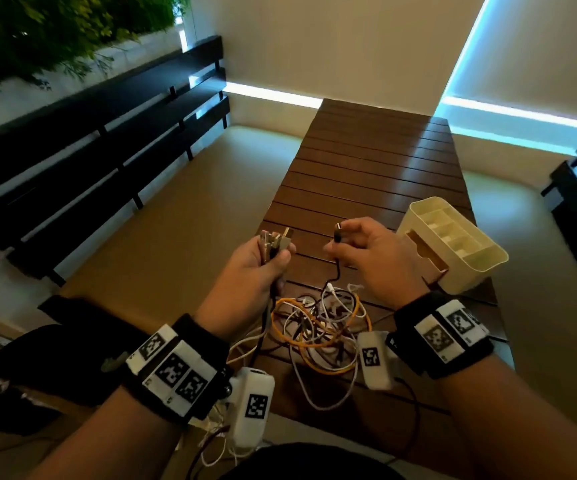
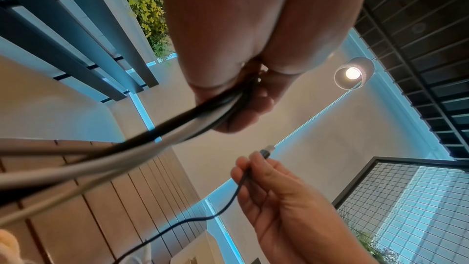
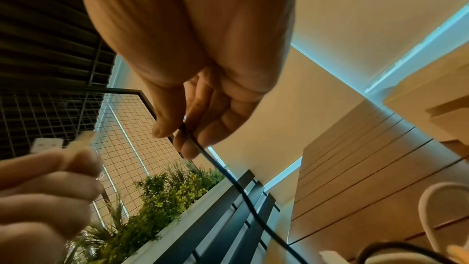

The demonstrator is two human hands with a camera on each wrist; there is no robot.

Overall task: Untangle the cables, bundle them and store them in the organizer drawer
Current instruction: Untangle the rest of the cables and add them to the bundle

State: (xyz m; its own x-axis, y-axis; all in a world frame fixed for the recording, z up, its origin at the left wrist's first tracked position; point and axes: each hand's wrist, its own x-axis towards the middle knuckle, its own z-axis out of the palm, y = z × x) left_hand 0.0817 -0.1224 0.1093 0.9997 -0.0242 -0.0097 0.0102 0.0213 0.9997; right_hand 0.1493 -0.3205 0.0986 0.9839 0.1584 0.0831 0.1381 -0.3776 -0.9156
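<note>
The tangle of cables (image 1: 318,327), white, orange and dark strands looped through one another, lies on the slatted wooden table (image 1: 377,161) at its near end, between the two wrists. Just above the tangle the left hand (image 1: 257,268) is curled round a bunch of cable ends, their plugs (image 1: 276,239) sticking up past the thumb; dark and white leads run from under its fist down toward the tangle. To the right of that bunch, apart from it, the right hand (image 1: 373,258) pinches a black cable (image 3: 228,176) just below its plug (image 1: 338,233) between thumb and fingertips, the plug pointing up and the lead dropping in a loose curve to the tangle. Right of the tangle, at the table's right edge, stands the cream organizer (image 1: 453,244), divided into compartments on top, with its drawer (image 1: 427,256) pulled partly out toward the right hand. Left of the table a dark slatted bench (image 1: 100,147) runs along the wall, with green plants (image 1: 55,26) beyond it
</note>
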